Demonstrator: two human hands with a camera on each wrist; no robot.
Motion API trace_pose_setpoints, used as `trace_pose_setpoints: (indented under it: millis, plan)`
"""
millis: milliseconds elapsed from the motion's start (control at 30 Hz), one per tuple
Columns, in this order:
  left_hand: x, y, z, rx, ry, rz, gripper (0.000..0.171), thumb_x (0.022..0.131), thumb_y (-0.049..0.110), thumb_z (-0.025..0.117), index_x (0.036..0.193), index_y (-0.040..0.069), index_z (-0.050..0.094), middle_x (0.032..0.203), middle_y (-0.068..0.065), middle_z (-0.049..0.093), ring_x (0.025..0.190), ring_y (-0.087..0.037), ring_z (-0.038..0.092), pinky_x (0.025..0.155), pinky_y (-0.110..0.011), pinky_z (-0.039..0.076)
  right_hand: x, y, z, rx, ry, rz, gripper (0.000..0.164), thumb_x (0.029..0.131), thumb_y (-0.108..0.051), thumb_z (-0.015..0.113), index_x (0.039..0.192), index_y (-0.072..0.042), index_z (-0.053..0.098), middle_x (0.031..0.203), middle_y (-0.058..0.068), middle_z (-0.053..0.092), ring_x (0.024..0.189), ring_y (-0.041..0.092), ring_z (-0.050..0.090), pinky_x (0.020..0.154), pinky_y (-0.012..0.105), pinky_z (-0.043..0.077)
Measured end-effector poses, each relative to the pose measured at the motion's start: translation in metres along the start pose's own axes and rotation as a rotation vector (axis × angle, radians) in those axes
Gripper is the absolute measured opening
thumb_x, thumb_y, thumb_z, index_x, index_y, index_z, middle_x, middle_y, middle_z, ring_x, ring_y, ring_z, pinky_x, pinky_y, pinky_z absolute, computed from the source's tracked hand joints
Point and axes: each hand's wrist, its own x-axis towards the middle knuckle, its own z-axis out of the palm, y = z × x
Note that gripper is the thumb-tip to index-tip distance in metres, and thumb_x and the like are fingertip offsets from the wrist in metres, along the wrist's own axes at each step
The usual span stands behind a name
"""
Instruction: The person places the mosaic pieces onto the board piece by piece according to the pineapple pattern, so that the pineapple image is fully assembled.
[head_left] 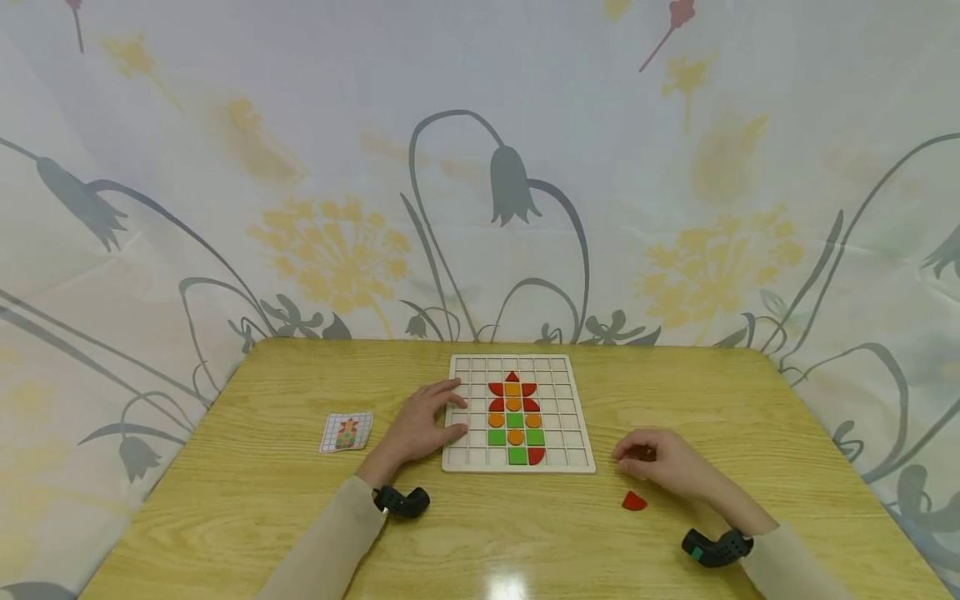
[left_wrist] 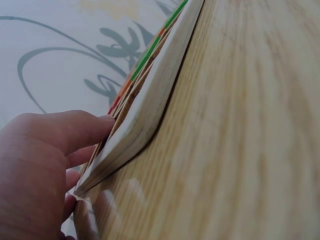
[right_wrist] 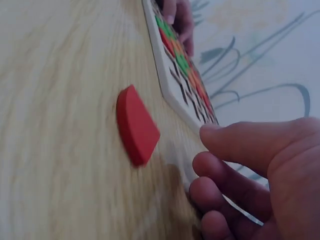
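A white grid board (head_left: 581, 458) lies on the table with green squares, orange circles, an orange square, red quarter circles and a red triangle set in its cells. At the lower right of that pattern sits one red quarter circle (head_left: 536, 456). My left hand (head_left: 418, 423) rests at the board's left edge, fingers stretched over the rim and thumb lower down. To the right of the board my right hand (head_left: 663, 458) hovers low with loosely curled fingers and nothing between them. A loose red quarter-circle piece (right_wrist: 137, 127) lies on the tabletop just in front of its fingertips.
On the left, a small printed card (head_left: 347, 432) shows a similar coloured pattern on a grid. The wooden table (head_left: 480, 533) ends at the back against a flower-patterned cloth (head_left: 465, 275). Each wrist wears a black camera band (head_left: 401, 502).
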Motion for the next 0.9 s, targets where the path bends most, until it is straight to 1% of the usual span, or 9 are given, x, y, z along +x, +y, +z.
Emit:
trace_pose_setpoints:
  millis: [100,167,300,400,533,667,800,900]
  plan:
    - [0.000,0.000,0.000,0.001,-0.002,0.000,0.026,0.091,0.033,0.071,0.111,0.017,0.067,0.153,-0.006,0.045,0.141,-0.035,0.037,0.112,-0.059,0.028,-0.012,0.004,-0.005,0.043,-0.040,-0.035,0.011,0.095,-0.012,0.069,0.104,-0.008,0.072,0.092,-0.002,0.066,0.076,0.009,0.058,0.064,0.026,0.050]
    - [0.000,0.000,0.000,0.000,-0.005,0.001,0.026,0.091,0.033,0.071,0.111,0.017,0.067,0.153,-0.006,0.044,0.141,-0.036,0.036,0.112,-0.059,0.028,-0.017,0.006,-0.007,0.073,-0.081,-0.069,0.014,0.094,-0.011,0.070,0.107,-0.008,0.072,0.095,0.000,0.066,0.078,0.011,0.058,0.065,0.026,0.050]
    - [-0.001,0.002,-0.002,-0.009,-0.010,0.000,0.027,0.091,0.033,0.071,0.112,0.017,0.067,0.153,-0.007,0.044,0.141,-0.036,0.036,0.112,-0.059,0.027,-0.019,0.008,-0.008,0.096,-0.159,-0.153,0.022,0.089,-0.012,0.075,0.111,-0.010,0.071,0.106,0.003,0.065,0.091,0.014,0.060,0.077,0.026,0.051]
    - [-0.001,0.001,-0.001,-0.010,-0.008,-0.001,0.027,0.091,0.033,0.071,0.113,0.017,0.067,0.153,-0.007,0.044,0.141,-0.037,0.036,0.112,-0.060,0.027,-0.018,0.008,-0.006,0.089,-0.188,-0.179,0.022,0.086,-0.017,0.079,0.107,-0.013,0.072,0.106,0.001,0.063,0.097,0.015,0.059,0.084,0.025,0.049]
    - [-0.001,0.002,-0.002,-0.009,-0.010,0.000,0.028,0.091,0.033,0.071,0.113,0.016,0.068,0.153,-0.007,0.044,0.141,-0.037,0.036,0.112,-0.059,0.027,-0.017,0.004,-0.004,0.061,-0.190,-0.151,0.018,0.084,-0.025,0.081,0.097,-0.017,0.072,0.100,-0.002,0.061,0.094,0.012,0.057,0.085,0.025,0.047]
    - [0.000,0.002,-0.002,-0.008,-0.010,-0.001,0.028,0.091,0.033,0.071,0.113,0.017,0.068,0.153,-0.007,0.044,0.141,-0.036,0.036,0.112,-0.059,0.027,-0.018,0.000,-0.005,0.056,-0.184,-0.107,0.019,0.085,-0.026,0.079,0.094,-0.016,0.067,0.097,-0.003,0.060,0.089,0.012,0.057,0.080,0.025,0.049]
    - [0.000,0.001,-0.002,-0.010,-0.008,0.004,0.028,0.091,0.033,0.071,0.113,0.017,0.068,0.153,-0.007,0.044,0.141,-0.036,0.036,0.112,-0.059,0.027,-0.017,-0.002,-0.004,0.050,-0.156,-0.046,0.019,0.088,-0.021,0.077,0.092,-0.014,0.060,0.088,-0.003,0.059,0.076,0.010,0.055,0.067,0.026,0.049]
    - [-0.001,0.002,-0.003,-0.014,-0.010,0.007,0.028,0.091,0.033,0.071,0.114,0.016,0.068,0.153,-0.007,0.044,0.141,-0.036,0.036,0.113,-0.059,0.027,-0.015,-0.003,-0.003,0.014,-0.114,0.000,0.019,0.089,-0.018,0.076,0.088,-0.014,0.058,0.081,-0.004,0.057,0.069,0.007,0.051,0.059,0.025,0.045]
